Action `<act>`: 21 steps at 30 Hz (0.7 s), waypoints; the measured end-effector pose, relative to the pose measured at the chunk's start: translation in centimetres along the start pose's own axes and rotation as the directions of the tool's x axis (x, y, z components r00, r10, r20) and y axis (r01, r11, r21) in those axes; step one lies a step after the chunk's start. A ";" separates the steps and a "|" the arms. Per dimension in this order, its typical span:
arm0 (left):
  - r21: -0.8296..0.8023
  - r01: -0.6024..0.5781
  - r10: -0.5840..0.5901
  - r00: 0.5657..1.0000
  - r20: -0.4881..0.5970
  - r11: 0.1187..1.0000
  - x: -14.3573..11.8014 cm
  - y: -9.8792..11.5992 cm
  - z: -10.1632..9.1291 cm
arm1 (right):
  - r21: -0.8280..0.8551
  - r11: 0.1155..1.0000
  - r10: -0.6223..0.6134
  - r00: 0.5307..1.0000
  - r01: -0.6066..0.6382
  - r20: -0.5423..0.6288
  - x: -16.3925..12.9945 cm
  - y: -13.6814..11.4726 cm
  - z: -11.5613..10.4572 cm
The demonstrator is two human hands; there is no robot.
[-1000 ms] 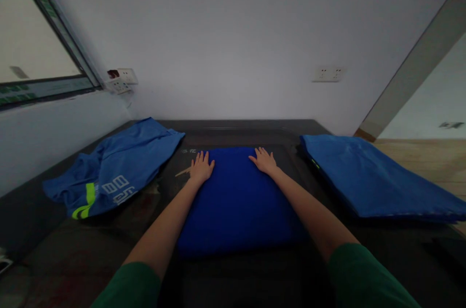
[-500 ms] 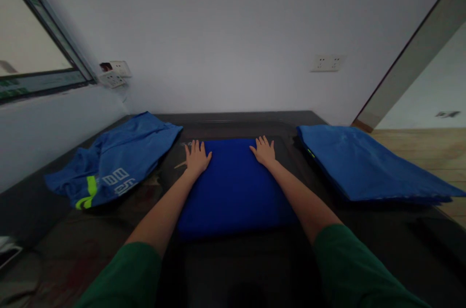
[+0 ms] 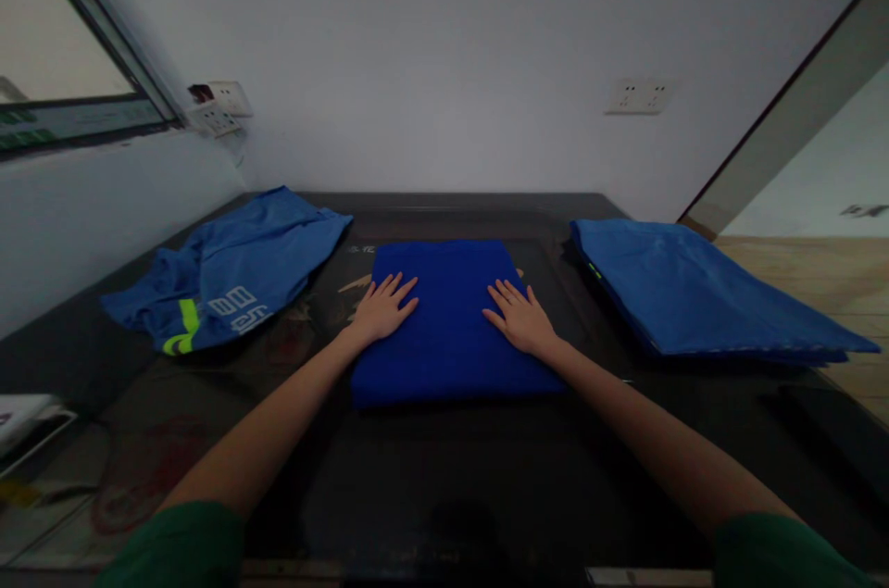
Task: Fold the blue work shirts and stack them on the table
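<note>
A folded blue cloth [image 3: 448, 329], roughly rectangular, lies flat on the dark glossy table [image 3: 417, 468] in front of me. My left hand [image 3: 384, 306] rests palm down on its left edge, fingers spread. On the right edge lies my right hand [image 3: 520, 318], also flat with its fingers apart. Neither hand grips anything. The cloth's far edge shows beyond my fingertips, and its near edge looks thick and rounded.
To the left lies a crumpled blue garment [image 3: 236, 268] with white print and a yellow-green stripe. A flat stack of blue cloth [image 3: 701, 292] sits at the right. White devices [image 3: 28, 421] with a cable are at the near left corner. A wall with sockets [image 3: 639, 95] stands behind.
Both hands have slid from the cloth's far end back toward me along its sides, staying flat. My view has tilted down slightly, showing more of the table's near edge.
</note>
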State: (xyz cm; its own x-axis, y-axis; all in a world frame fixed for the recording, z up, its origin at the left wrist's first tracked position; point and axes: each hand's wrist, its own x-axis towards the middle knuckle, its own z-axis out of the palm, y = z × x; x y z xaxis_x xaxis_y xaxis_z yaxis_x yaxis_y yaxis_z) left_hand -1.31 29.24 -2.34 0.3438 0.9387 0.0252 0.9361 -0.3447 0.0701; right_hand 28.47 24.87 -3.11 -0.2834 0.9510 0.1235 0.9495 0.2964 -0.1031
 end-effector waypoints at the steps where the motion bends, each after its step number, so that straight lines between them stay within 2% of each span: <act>1: 0.016 0.009 -0.009 1.000 0.002 1.000 0.0 0.0 -0.2 | -0.005 1.000 0.016 1.000 -0.016 -0.007 -0.1 0.5 -0.1; 3: 0.063 0.017 -0.016 1.000 -0.024 0.998 -0.2 0.4 -0.8 | -0.022 0.999 0.037 0.999 -0.037 -0.014 -0.3 1.0 -0.7; 5: 0.083 -0.016 0.022 0.997 -0.067 0.996 -0.8 1.5 -1.4 | -0.043 0.999 0.032 0.999 -0.033 -0.027 -0.7 0.4 -1.5; 8: -0.052 -0.226 0.225 0.974 -0.027 0.973 -2.7 3.9 -2.2 | 0.004 0.999 -0.045 0.998 0.045 -0.038 -1.7 -2.2 -2.5; 11: -0.197 -0.383 0.404 0.911 0.078 0.902 -5.0 6.1 -2.3 | 0.087 0.981 -0.174 0.984 0.172 0.023 -3.3 -5.2 -2.4; 14: -0.195 -0.396 0.421 0.900 0.110 0.897 -6.4 7.0 -1.8 | 0.087 0.964 -0.256 0.965 0.251 0.052 -4.5 -6.5 -1.5; 17: -0.167 -0.398 0.415 0.906 0.084 0.902 -6.8 6.7 -1.1 | 0.071 0.956 -0.286 0.958 0.283 0.030 -5.0 -5.9 -0.9; 21: -0.146 -0.419 0.432 0.898 0.077 0.896 -6.6 6.3 -0.8 | 0.057 0.958 -0.285 0.958 0.282 0.043 -5.1 -5.4 -1.2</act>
State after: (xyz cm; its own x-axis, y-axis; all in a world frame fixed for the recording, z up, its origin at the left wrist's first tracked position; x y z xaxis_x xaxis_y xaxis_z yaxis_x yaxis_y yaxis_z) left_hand 2.22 20.85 -1.30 0.7194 0.6942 -0.0237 0.6839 -0.7021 0.1983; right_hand 24.97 18.27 -2.00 -0.5477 0.8300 0.1053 0.8216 0.5573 -0.1197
